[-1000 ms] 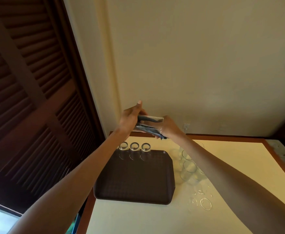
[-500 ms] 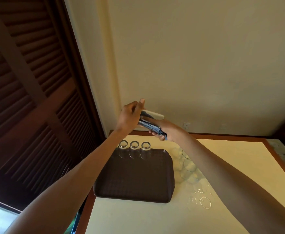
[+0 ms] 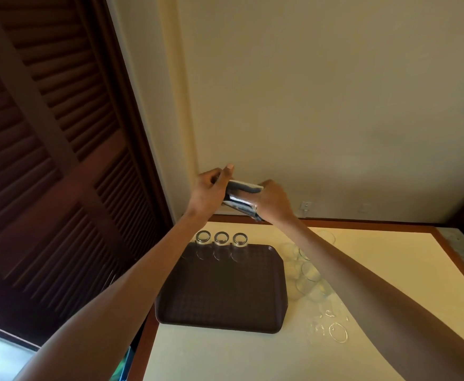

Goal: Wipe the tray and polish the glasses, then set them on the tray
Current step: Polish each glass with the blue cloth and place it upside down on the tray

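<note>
Both bare forearms reach away from the camera over a cream-topped table (image 3: 225, 358) with a red-brown wooden border. On the tabletop at 4 o'clock from the tray lies a thin clear ring (image 3: 338, 331) among smaller glints; whether it is a wet mark or a rim cannot be told.

The dark brown tray (image 3: 219, 295) lies flat towards the table's left side, its textured surface bare over the near and middle parts. At 3 o'clock from it, just beside its right edge, a cluster of glasses (image 3: 306, 279) stands on the table, partly hidden by the right forearm.

Along the tray's 12 o'clock edge, towards its far-left corner, three glasses (image 3: 221, 243) stand in a row, close side by side.

Above and beyond the table's far edge, both hands are raised. The left hand (image 3: 208, 192) has its fingers curled round one end of the held glass (image 3: 240, 196), thumb tip pointing up. The glass lies roughly on its side between the hands. The right hand (image 3: 274, 200) closes round the other end, with a blue-grey cloth (image 3: 253, 215) bunched under its fingers and showing just below them.

Behind the hands at 3 o'clock sits a wall socket (image 3: 306, 205) low on the cream wall (image 3: 321, 105). A dark louvred door (image 3: 46, 160) fills the left side.
</note>
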